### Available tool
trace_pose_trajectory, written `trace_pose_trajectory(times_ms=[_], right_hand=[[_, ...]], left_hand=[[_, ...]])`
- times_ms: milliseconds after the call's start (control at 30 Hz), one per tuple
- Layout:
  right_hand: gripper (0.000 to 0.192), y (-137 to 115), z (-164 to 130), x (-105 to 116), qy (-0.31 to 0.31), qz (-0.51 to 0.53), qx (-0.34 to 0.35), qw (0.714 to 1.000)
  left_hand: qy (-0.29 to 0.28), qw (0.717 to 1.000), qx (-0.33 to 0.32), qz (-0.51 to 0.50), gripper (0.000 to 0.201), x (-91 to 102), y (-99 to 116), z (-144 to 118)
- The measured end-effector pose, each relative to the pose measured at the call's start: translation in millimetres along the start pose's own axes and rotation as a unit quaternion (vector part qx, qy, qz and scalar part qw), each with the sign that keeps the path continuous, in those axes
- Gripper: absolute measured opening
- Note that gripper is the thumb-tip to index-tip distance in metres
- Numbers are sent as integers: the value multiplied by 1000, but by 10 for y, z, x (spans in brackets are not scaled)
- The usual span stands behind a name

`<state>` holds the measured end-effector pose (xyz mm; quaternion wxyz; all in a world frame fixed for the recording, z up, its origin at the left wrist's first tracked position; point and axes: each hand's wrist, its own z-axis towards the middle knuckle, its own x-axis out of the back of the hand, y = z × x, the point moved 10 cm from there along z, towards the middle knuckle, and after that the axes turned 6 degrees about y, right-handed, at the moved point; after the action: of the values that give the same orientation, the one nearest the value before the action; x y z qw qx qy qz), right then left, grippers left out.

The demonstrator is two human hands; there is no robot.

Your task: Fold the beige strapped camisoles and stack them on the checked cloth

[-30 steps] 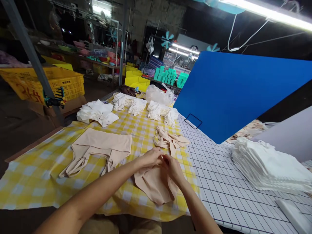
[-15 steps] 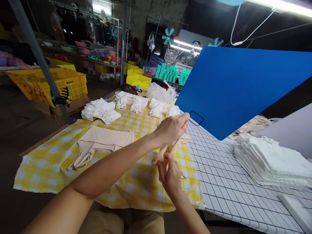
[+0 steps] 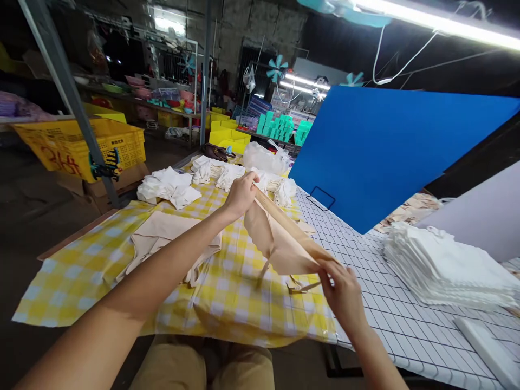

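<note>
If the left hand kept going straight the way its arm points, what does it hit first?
Probably the white folded garments just beyond the left hand, then the clear plastic bag. Depth is unclear: the hand holds the beige garment raised, so it might pass over them.

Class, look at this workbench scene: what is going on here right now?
A person stretches a beige fabric garment in the air between both hands: the left hand grips one end of its top edge, the right hand the other. Below lies a yellow-and-white checked tablecloth, with another flat beige garment on it. Stacks of white folded cloth sit at the right.
</note>
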<state>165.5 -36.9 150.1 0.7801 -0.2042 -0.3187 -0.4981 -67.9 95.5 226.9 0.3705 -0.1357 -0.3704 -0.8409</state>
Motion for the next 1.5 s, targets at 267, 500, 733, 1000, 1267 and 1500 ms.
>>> trace_pose_trajectory(times_ms=[267, 500, 733, 1000, 1267, 1500], right_hand=[[21, -105, -200, -204, -166, 56, -7, 985], [29, -173, -736, -807, -354, 256, -137, 889], [29, 86, -280, -1308, -250, 197, -207, 925], [21, -123, -108, -1553, -285, 284, -199, 894], [33, -157, 317, -951, -217, 315, -200, 902], [30, -168, 492, -743, -157, 454, -252, 840]], left_hand=[[-185, 979, 3, 87, 30, -242, -510, -1018], [-418, 905, 0, 83, 32, -463, -799, -2003], [-381, 919, 17, 97, 32, -899, -867, -1591], [-423, 892, -22, -156, 33, -1259, -283, -1636], [-414, 835, 35, -361, 21, -1215, 198, -1204], [-359, 852, 17, -380, 17, -868, 375, -895]])
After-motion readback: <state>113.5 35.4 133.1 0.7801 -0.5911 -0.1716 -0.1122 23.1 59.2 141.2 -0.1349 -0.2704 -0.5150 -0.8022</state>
